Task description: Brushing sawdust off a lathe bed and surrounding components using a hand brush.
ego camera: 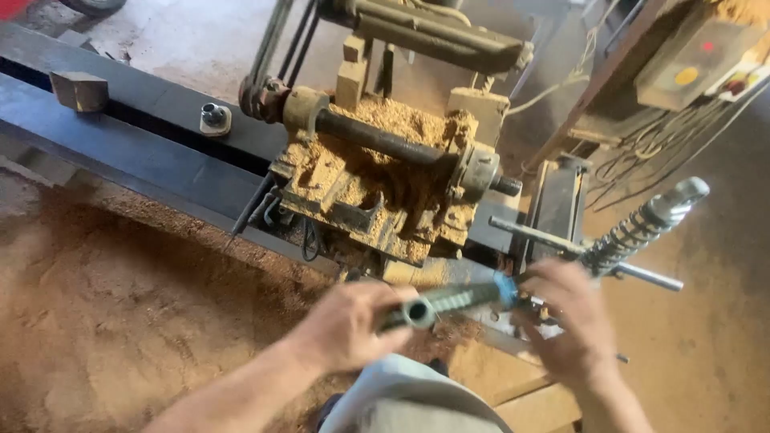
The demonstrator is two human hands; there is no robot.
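Pipe (449, 303) within left hand (349, 325) fingers (393, 321), right hand (569, 321) at far end.

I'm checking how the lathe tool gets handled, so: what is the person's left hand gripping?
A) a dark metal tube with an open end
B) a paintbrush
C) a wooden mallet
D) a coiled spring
A: the left hand is wrapped around a dark metal tube whose open round end points toward the camera, while the right hand sits at its far end by a blue band; the sawdust-covered machine lies beyond.
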